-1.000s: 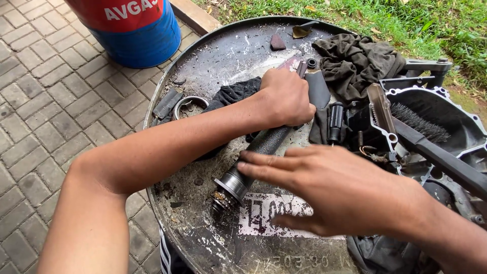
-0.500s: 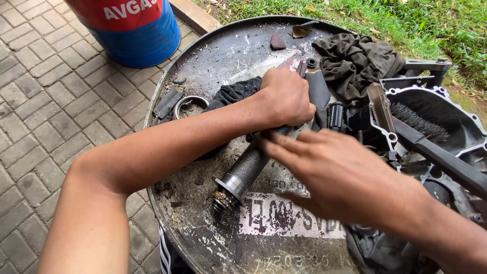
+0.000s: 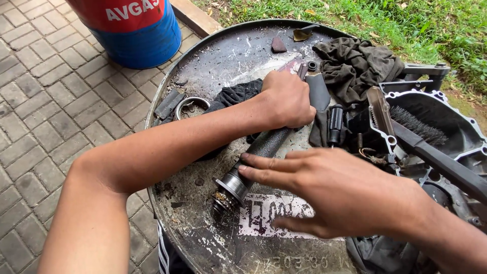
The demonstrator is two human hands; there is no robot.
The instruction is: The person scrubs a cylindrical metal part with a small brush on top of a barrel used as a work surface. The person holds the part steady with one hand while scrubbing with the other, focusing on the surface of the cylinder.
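Since a second ago the right hand [image 3: 329, 195] has slid back down the shaft [image 3: 253, 160]: half a second ago its fingers lay up near the left hand [image 3: 286, 99], and now they rest flat and spread on the shaft's lower part, just above the metal collar [image 3: 231, 185]. That hand grips nothing; the fingers only lie along the black tube, palm down.

Seen from the head camera, the left hand is closed over the shaft's upper end, knuckles up, pressing it onto the drum top [image 3: 213, 66]. The shaft lies slantwise across the rusty round top, its splined tip [image 3: 220, 203] pointing toward the near rim, beside a patch of white stencilled paint. A black rag [image 3: 233, 95] lies under the left wrist. A metal ring [image 3: 190, 107] sits left of it. A dark cloth [image 3: 355, 63] is heaped at the far side, and a brush [image 3: 418, 127] rests in the grey housing [image 3: 456, 122] on the right. A red and blue barrel [image 3: 132, 30] stands on the paving beyond.
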